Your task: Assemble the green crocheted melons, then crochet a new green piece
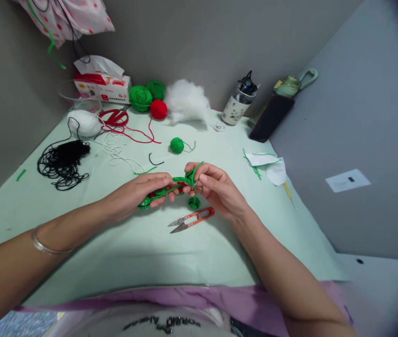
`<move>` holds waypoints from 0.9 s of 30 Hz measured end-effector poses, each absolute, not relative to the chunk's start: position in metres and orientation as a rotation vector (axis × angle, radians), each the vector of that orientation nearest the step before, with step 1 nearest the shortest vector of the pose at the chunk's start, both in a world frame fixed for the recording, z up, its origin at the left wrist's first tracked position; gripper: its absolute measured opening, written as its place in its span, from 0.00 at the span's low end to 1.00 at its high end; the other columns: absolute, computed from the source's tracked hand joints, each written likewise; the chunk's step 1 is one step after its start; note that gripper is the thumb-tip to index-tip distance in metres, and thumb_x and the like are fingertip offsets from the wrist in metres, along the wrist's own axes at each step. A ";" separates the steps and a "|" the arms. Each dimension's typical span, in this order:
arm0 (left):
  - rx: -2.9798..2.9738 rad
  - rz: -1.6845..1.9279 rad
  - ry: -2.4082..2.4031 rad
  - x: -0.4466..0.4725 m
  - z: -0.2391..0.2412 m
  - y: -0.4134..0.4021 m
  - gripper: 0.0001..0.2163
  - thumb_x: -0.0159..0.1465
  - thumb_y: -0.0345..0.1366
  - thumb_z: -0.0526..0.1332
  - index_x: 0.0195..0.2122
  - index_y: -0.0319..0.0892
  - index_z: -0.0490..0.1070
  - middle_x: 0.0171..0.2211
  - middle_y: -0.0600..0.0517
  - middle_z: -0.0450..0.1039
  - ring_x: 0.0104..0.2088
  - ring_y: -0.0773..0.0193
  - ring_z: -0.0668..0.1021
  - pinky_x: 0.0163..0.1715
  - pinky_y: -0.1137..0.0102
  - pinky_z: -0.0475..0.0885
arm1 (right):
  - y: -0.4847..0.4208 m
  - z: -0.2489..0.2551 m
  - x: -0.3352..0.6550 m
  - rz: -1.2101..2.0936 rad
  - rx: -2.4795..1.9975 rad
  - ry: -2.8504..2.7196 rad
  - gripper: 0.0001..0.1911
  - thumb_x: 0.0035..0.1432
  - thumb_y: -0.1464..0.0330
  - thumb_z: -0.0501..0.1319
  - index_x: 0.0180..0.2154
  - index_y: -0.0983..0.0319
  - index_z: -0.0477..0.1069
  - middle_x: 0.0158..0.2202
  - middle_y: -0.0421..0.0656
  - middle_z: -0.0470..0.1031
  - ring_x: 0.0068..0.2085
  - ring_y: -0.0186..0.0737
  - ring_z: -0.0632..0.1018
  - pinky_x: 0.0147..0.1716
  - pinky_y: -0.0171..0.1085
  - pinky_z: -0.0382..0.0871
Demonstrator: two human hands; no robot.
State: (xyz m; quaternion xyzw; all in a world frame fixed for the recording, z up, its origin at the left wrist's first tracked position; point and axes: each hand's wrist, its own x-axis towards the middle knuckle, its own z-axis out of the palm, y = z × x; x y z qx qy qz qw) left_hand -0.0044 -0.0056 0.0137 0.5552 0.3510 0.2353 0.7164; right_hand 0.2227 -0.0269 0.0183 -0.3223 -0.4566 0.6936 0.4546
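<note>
A green crochet piece [181,183] with small red parts is held between both hands above the pale green table [149,252]. My left hand [139,193] is closed on its left end, fingers curled over the green knit. My right hand [216,187] pinches the right end, with green yarn looped over the fingers. A small green crocheted round [194,203] hangs just below the right hand. Orange-handled thread snips [192,220] lie on the table right under the hands.
A small green yarn ball [177,145] lies behind the hands. Green and red yarn balls [148,99], white stuffing [187,100], a tissue box [102,87], black yarn [63,161], white yarn [84,122], a pen jar [237,105] and paper scraps [269,166] ring the table.
</note>
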 end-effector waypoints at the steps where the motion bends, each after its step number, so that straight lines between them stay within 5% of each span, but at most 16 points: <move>1: 1.241 0.505 0.777 -0.005 0.013 -0.005 0.15 0.70 0.49 0.59 0.36 0.44 0.79 0.32 0.52 0.78 0.22 0.69 0.65 0.23 0.71 0.58 | -0.027 0.019 0.223 1.709 -0.807 -1.128 0.08 0.59 0.61 0.70 0.33 0.59 0.77 0.51 0.41 0.75 0.35 0.31 0.82 0.36 0.32 0.77; 27: 1.190 0.554 0.781 -0.006 0.013 -0.005 0.07 0.63 0.40 0.69 0.34 0.43 0.76 0.29 0.54 0.78 0.31 0.65 0.77 0.35 0.69 0.68 | -0.026 0.017 0.224 1.708 -0.827 -1.096 0.08 0.60 0.62 0.69 0.33 0.59 0.76 0.54 0.43 0.77 0.31 0.29 0.80 0.32 0.32 0.74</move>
